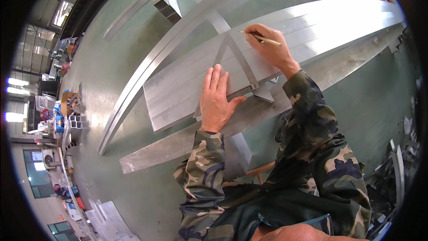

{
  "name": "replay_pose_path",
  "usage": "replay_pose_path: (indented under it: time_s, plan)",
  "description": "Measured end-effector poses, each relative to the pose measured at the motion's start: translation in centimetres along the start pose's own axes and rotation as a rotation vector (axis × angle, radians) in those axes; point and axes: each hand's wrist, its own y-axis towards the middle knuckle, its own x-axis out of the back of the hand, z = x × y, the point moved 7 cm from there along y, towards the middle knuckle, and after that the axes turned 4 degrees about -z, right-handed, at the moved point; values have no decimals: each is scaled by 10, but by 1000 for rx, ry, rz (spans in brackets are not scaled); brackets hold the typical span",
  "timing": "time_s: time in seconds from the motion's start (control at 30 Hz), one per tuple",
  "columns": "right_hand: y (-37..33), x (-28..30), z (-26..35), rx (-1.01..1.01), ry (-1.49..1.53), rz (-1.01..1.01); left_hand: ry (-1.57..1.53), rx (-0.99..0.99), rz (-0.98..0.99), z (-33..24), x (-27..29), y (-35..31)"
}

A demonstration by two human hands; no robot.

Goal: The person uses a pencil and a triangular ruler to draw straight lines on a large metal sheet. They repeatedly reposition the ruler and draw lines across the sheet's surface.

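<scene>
Far to the left of the left hand, a cardboard box (67, 102) stands among workshop clutter, and below it, toward the bottom corner, a pile of pale metal lengths (109, 221) lies on the green floor (147, 201). Nearer, ahead and to the left of that hand, a long metal rail (147, 64) runs away from the person, bent by the lens; beyond it sits a short bundle of square tubes (168, 6).

The left hand (215, 107) lies palm down, fingers together and straight, thumb spread to the right. It grips nothing, but rests over a triangular metal set square (243, 64), whose narrow sides meet in a point ahead of the fingertips. Under both lies a row of long silver metal bars (316, 31), edge to edge, reaching out to either side of the hands. Just below the left wrist passes a duller metal beam (165, 149).

The right hand (269, 49), ahead and to the right of the left one, is curled and pinches a slim pencil (272, 42), its dark tip aimed left, near the set square's point. Whether the tip touches metal, I cannot tell. Well to the right of this hand, near the floor's edge, lies a heap of metal scrap (397, 183).
</scene>
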Motion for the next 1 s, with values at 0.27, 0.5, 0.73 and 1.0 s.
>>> replay_pose_path:
  time_s: [0.27,0.5,0.73,1.0]
  plan:
    - [20,-30,-14,15,-119,56,-60,63,-20,-4,-1,0]
    - [20,-40,-20,-71,-125,61,-61,70,-51,-8,4,-1]
    - [22,-39,-21,-75,-123,110,-55,44,-55,-7,-2,-1]
    - [9,-28,-1,-60,-201,200,-38,57,-50,-2,-2,-2]
